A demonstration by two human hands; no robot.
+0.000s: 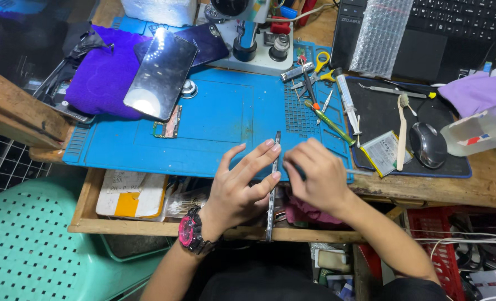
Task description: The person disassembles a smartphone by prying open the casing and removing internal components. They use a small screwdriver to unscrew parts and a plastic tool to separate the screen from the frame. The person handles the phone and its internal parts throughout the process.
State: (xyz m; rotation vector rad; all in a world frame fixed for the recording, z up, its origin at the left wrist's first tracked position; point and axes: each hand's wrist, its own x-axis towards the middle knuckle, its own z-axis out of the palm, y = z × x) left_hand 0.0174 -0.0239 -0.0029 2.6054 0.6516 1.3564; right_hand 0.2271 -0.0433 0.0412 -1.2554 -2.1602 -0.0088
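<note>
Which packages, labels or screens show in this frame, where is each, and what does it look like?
Phone screen panel: on the purple cloth, upper left; dark, glossy rectangle.
Bubble-wrap bag: on the laptop, top right; clear.
Battery: black mat, right; flat, pale label, yellow edge.
White box: far right; translucent, red-blue mark.
Envelope: in the drawer, lower left; white with yellow patch.

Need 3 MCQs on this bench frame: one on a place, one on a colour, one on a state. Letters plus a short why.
1. Where does the computer mouse lie?
A. on the black pad
B. in the drawer
C. on the purple cloth

2. What colour is the work mat?
A. green
B. blue
C. red

3. How is the thin flat device held?
A. flat, screen up
B. edge-on between both hands
C. lying untouched

Answers: 1 A, it sits on the black pad beside the toothbrush. 2 B, the mat is blue. 3 B, the left hand and right hand press it from either side, its thin edge towards the camera.
</note>
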